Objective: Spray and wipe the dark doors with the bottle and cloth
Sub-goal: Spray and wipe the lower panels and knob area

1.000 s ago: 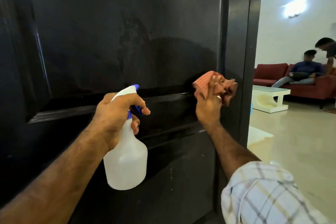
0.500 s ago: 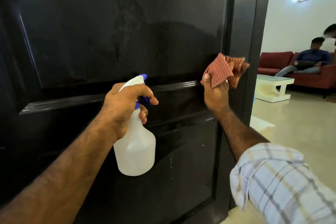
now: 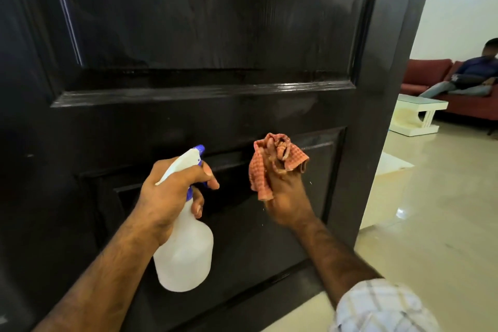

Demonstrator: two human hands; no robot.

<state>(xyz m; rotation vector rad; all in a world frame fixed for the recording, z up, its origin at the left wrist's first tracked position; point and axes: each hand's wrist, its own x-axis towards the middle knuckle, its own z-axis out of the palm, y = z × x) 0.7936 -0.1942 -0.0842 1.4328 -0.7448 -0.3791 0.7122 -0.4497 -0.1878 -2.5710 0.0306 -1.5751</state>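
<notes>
I watched a glossy black panelled door [image 3: 204, 35] fill most of the frame, its raised moulding catching a bright streak of light across the middle and faint smeared streaks showing on the upper panel. At lower centre, the left hand [image 3: 167, 197] gripped the neck of a translucent white plastic spray bottle [image 3: 186, 253], the forefinger stretched over the blue trigger and nozzle, the lower fingers curled beneath it; the bottle's rounded, bell-shaped body hung below the fist, in front of the door's lower panel. Just right of it, the right hand [image 3: 285, 197] clutched a soft, crumpled red-and-white checked cloth [image 3: 269, 167], fingers curled into the folds. Motion blur softened that hand, and I could not tell whether the cloth touched the wood. A checked white shirt sleeve [image 3: 377, 307] was cut off at the lower right corner. Past the door's edge, at right, lay a pale polished tile floor [image 3: 431, 210], a white low table [image 3: 417, 116] and a red sofa [image 3: 425, 73] with a seated person [image 3: 469, 75], partly cropped by the frame.
</notes>
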